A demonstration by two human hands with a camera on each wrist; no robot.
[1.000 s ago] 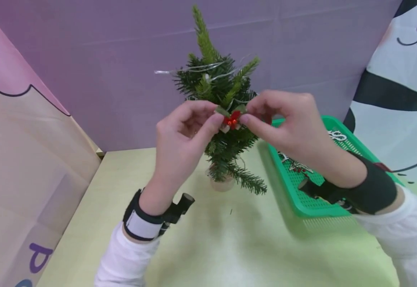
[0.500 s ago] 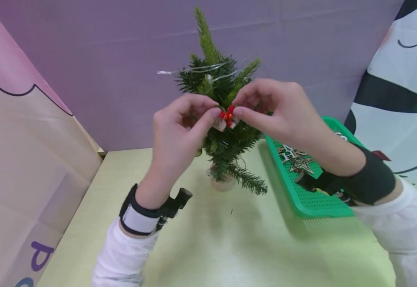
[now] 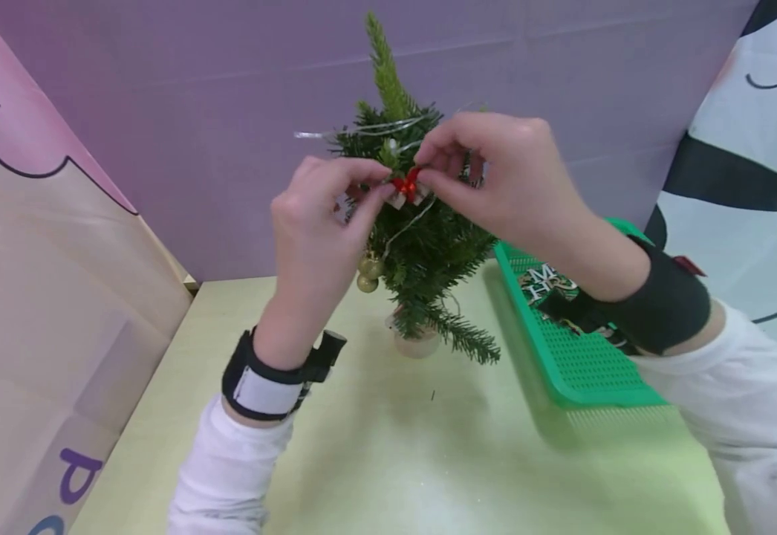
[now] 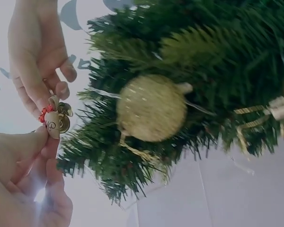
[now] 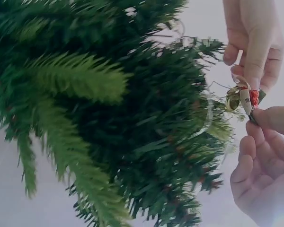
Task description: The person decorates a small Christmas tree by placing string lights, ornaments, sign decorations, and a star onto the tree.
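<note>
Small bell ornament [image 3: 405, 186] w/ red berries sits up high against the little tree [image 3: 415, 223], pinched from both sides: left hand [image 3: 322, 223] has thumb + forefinger closed on its left edge, right hand [image 3: 495, 178] has fingertips closed on its right edge. In the left wrist view the ornament [image 4: 54, 118] hangs just off the needle tips, not yet hooked on any branch as far as I can tell; its loop is too small to make out.

Risks, as I judge them: grip is fingertip-only on a tiny piece, so if one hand lets go before it catches, it drops through the branches onto the table [image 3: 388, 461]. Pushing in hard could tip the tree, since its base [image 3: 415, 343] is small. Fingers may also snag the silver wire strand [image 3: 362, 130] near the top, or knock the gold baubles [image 3: 368, 273] low on the left. Green tray [image 3: 582, 371] lies right of the tree, under the right forearm; a dropped elbow could shove it
</note>
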